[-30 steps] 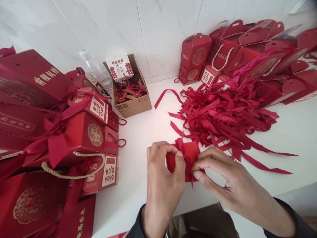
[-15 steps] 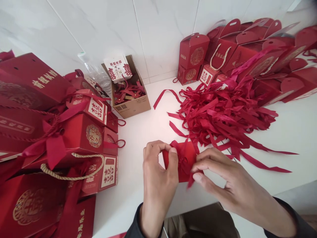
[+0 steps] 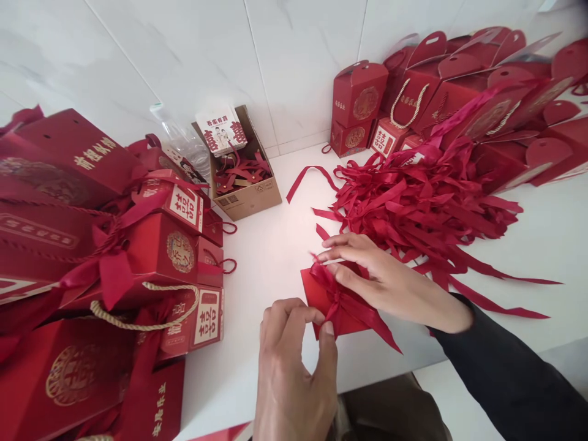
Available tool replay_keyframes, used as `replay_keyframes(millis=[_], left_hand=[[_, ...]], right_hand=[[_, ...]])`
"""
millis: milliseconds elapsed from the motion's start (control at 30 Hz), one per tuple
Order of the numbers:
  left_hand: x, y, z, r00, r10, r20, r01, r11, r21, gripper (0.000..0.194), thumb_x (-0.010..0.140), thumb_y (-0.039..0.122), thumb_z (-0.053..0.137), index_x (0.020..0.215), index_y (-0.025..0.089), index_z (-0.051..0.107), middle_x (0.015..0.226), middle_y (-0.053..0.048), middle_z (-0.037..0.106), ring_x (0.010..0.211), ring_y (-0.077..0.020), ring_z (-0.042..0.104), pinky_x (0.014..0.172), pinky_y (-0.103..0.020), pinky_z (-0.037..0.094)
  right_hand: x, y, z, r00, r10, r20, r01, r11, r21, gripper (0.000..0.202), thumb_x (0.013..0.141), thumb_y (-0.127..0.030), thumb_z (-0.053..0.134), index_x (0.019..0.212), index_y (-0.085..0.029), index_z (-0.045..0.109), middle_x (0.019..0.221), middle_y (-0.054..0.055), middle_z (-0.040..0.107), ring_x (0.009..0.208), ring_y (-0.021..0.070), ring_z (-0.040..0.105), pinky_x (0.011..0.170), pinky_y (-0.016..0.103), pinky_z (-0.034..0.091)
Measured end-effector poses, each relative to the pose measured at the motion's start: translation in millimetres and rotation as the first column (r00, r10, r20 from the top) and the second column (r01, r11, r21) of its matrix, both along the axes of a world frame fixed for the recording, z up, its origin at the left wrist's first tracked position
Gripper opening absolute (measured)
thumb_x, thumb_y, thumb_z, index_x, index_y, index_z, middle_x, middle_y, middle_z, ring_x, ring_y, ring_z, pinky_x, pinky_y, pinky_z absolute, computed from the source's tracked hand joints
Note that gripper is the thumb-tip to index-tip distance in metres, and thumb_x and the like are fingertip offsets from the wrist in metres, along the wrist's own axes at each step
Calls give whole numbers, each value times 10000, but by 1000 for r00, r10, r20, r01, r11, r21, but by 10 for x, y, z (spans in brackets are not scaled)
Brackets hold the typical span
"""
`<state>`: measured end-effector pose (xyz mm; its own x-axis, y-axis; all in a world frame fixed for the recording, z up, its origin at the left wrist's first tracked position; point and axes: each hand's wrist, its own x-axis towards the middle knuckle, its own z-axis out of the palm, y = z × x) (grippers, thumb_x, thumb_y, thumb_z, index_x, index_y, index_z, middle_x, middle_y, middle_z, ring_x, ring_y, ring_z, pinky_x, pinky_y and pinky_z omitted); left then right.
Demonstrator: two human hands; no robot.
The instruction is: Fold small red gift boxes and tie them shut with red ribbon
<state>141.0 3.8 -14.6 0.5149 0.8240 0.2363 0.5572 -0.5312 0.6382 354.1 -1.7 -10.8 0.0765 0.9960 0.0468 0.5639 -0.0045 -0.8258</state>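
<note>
A small red box on the white table is tied with a dark red ribbon in a bow. My left hand, at the near left corner of the box, pinches a lower part of the ribbon between thumb and finger. From the right, my right hand reaches over the far side of the box. Its thumb and fingers close around the bow's upper loop, and a bit of ribbon pokes out past the fingertips. One ribbon tail trails off the box at the lower right.
A pile of loose red ribbons lies right of the box. Behind it stand several red gift boxes. An open cardboard box holds cards and red pieces. Stacked ribboned boxes fill the left side. A tiled wall rises behind.
My right hand has moved from the box's right side up and left to the bow's top. My left hand has come down from the upper left to the lower edge.
</note>
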Motion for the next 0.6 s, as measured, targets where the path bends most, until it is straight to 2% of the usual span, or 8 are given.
replay_keyframes(millis=[100, 167, 300, 400, 467, 600], left_hand=[[28, -22, -9, 1000, -6, 3, 6, 1000, 1, 163, 929, 187, 663, 1047, 273, 589, 1012, -36, 650, 917, -242, 631, 769, -370, 532], [55, -58, -27, 999, 26, 20, -26, 1000, -15, 161, 922, 167, 649, 1031, 272, 594, 1010, -40, 639, 922, -249, 619, 773, -374, 519], [109, -115, -42, 996, 59, 72, -55, 997, -59, 174, 979, 123, 533, 966, 282, 603, 981, -26, 621, 932, -229, 608, 792, -356, 494], [133, -132, -31, 997, 59, 57, -57, 998, -40, 130, 948, 162, 596, 1005, 275, 571, 995, -31, 614, 912, -240, 595, 798, -377, 479], [140, -142, -31, 998, 66, 18, -66, 998, -13, 179, 909, 166, 640, 1028, 266, 550, 1016, -41, 612, 904, -253, 581, 805, -398, 469], [131, -154, -47, 999, 30, 15, -30, 999, -24, 189, 954, 89, 541, 994, 272, 560, 1016, -31, 618, 903, -233, 570, 788, -369, 461]], right_hand=[[2, 12, 39, 996, 71, -54, -72, 997, -20, 248, 1028, -463, 593, 1125, -292, 745, 1385, 70, 652, 1348, 269, 607, 1145, 451, 472], [6, 10, 50, 994, 79, -81, -81, 997, -18, 190, 1021, -430, 611, 1038, -286, 733, 1354, 58, 676, 1339, 263, 614, 1133, 436, 474], [4, -3, 44, 989, 60, -132, -62, 998, -8, 156, 1036, -376, 572, 970, -283, 680, 1280, 40, 717, 1333, 237, 617, 1088, 399, 491], [-9, -28, 51, 986, 9, -165, -5, 1000, 23, 126, 1019, -383, 615, 985, -287, 689, 1350, 39, 687, 1401, 237, 556, 1144, 408, 426], [-18, -44, 71, 980, -1, -198, 7, 1000, 26, 79, 975, -335, 675, 923, -285, 708, 1347, 30, 689, 1404, 245, 549, 1164, 413, 386], [-24, -48, 114, 919, 13, -393, -26, 999, -30, 105, 930, -227, 682, 833, -267, 675, 1113, 20, 761, 1199, 232, 677, 1002, 374, 478]])
